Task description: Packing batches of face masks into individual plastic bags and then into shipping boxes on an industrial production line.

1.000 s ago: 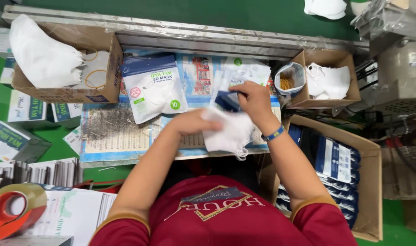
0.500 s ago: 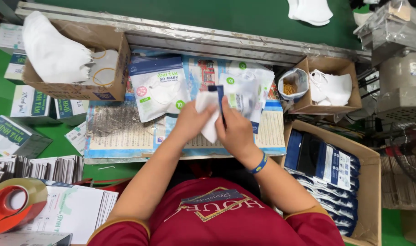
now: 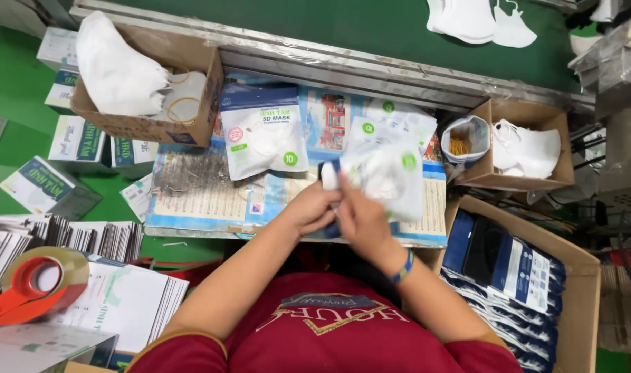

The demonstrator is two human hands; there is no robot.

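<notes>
— What's the setting?
— A paper-covered bench (image 3: 191,197) on a green floor, cardboard boxes around it.
— And the hands?
— The left hand (image 3: 308,207) and right hand (image 3: 360,217) meet at the bench's near edge, both closed on a clear pouch (image 3: 384,173) with a white mask inside.
— Its lie?
— Long axis runs away from the person, blue end nearest the hands.

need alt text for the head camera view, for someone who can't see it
Seen from above, a person's left hand and right hand meet over a paper-covered table, holding a clear pouch with white masks inside. A second pouch lies flat just beyond, cardboard boxes of white masks flank the table, and a tape dispenser sits lower left.
</notes>
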